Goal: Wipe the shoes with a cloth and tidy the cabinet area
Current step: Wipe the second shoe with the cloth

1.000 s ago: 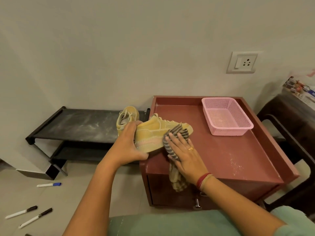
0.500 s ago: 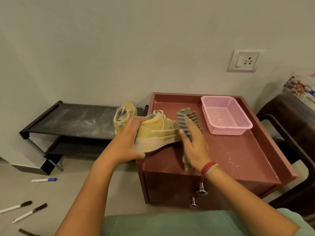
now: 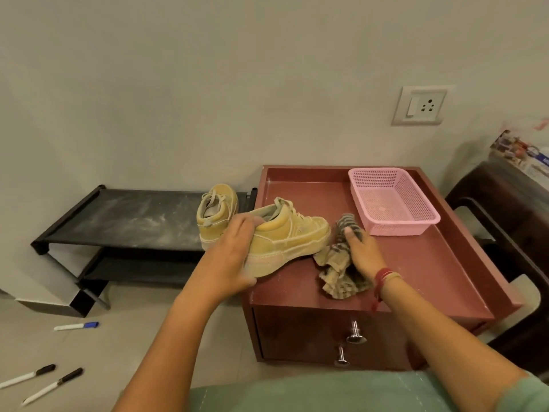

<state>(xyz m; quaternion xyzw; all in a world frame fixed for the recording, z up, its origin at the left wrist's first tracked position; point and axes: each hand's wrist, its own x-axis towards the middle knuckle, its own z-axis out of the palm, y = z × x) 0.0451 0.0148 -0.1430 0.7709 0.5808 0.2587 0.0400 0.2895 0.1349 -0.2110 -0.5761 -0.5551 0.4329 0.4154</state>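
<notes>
1. The left hand grips the heel of a yellow shoe, fingers curled over the collar and thumb under the sole.
2. That shoe is at the front left corner of the cabinet, tilted, with its toe pointing right toward the basket. Whether the sole rests on the top or is held just above it cannot be told.
3. The right hand holds a striped cloth, fingers curled round its upper part. The rest of the cloth lies bunched on the cabinet top, under and in front of the hand.
4. The cloth is just beside the shoe's toe; hand and shoe are apart.
5. A red thread band circles the right wrist.
6. The second shoe stands upright on the right end of the black rack, heel toward the camera, just behind the left hand.
7. The rack's top shelf is streaked with pale dust, and pale specks dot the cabinet top.
8. The pink basket sits at the back right of the cabinet top, near the cloth.
9. Two metal knobs stick out of the cabinet front.
10. Three markers lie on the floor to the left: one blue-capped and two black-capped.
11. A socket is on the wall above the cabinet, and a dark chair stands to its right.
</notes>
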